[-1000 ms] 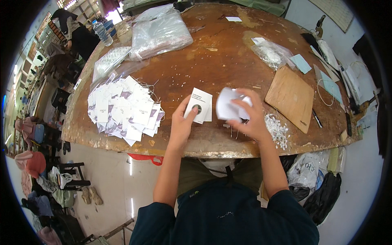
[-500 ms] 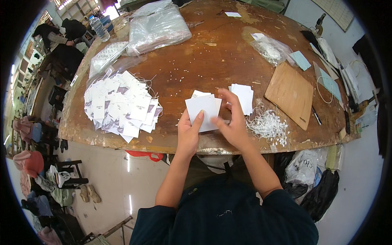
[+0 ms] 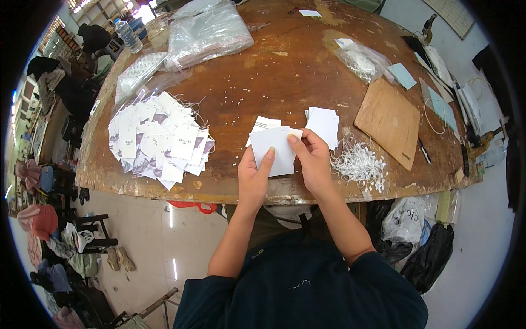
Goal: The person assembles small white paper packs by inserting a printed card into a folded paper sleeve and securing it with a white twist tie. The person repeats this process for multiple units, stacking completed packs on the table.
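Near the table's front edge, my left hand (image 3: 254,179) holds white card tags (image 3: 272,153), thumb pressed on their face. My right hand (image 3: 314,163) pinches the upper right corner of a tag in the same bunch between thumb and fingers. Just beyond lie a few printed cards (image 3: 267,123), partly covered by the held ones. A stack of blank white cards (image 3: 323,127) rests past my right hand. Beside it sits a tangled heap of white tag strings (image 3: 359,166). To the left spreads a big pile of strung tags (image 3: 159,140).
Clear plastic bags (image 3: 208,35) lie at the table's far left, near a water bottle (image 3: 127,36). On the right are a wooden board (image 3: 388,123), a pen (image 3: 424,151) and a bag of white strings (image 3: 361,61). Tiny white beads (image 3: 241,93) dot the wooden table (image 3: 307,71).
My right hand has closed its fingers onto a corner of the held tags; before, it was blurred with fingers apart. The view has shifted slightly.
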Demonstrator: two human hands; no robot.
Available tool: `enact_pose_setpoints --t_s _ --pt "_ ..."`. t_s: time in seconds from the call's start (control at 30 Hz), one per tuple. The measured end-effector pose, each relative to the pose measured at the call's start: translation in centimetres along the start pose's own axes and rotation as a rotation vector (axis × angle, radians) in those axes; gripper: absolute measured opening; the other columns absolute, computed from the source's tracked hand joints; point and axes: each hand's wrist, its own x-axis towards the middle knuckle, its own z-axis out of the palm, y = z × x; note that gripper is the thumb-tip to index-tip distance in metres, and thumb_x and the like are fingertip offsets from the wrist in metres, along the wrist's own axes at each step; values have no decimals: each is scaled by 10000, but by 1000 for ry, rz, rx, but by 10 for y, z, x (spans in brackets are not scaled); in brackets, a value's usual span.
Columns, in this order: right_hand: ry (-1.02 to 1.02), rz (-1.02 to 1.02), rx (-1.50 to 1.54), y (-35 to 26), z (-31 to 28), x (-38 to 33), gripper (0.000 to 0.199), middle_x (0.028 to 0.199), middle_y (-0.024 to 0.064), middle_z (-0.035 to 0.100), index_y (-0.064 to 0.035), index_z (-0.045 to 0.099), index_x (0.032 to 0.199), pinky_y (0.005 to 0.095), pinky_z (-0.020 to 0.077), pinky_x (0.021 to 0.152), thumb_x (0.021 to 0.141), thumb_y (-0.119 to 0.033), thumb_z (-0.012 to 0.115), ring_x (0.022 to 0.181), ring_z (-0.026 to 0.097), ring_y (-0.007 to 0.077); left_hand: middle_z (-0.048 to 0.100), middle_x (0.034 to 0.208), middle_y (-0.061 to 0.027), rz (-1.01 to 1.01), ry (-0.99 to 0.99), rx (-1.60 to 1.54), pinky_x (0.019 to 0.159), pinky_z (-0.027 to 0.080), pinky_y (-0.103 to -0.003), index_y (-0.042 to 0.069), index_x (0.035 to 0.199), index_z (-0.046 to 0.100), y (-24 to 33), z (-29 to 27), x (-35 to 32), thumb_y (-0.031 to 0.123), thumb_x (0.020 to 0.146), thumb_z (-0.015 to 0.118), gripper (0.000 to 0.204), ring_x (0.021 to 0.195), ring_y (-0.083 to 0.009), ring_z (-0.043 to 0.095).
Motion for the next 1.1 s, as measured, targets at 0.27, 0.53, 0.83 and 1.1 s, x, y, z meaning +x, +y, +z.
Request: enact_pose_setpoints --t_s 0.27,0.53,0.83,1.1 --pt "16 -7 -16 -2 1 -2 163 864 6 654 5 650 991 213 462 672 992 -155 619 770 564 39 652 1151 -87 21 6 32 888 491 -277 -42 1266 549 2 3 -3 118 985 622 331 1023 -114 608" --pt "-2 -19 -24 4 -4 -1 166 868 -1 658 -1 653 1023 215 462 670 997 -151 588 754 570 40 656 1132 -88 23 14 16 878 501 -275 -41 1249 553 3 4 -5 97 974 626 316 1007 -117 618" --pt "4 -52 -175 -1 -20 -9 188 865 -10 657 2 663 1083 224 458 672 981 -149 617 765 560 53 669 1103 -96 -71 28 -100 833 538 -292 -24 1218 568 -5 -5 -1 67 928 655 316 957 -136 647" --pt "-236 -695 -1249 -19 -82 -8 118 872 75 701 -48 711 945 330 512 707 833 -86 717 801 625 237 656 1058 -79 -21 152 23 789 524 -276 -18 1184 573 -5 -18 0 80 939 644 273 909 -121 628"
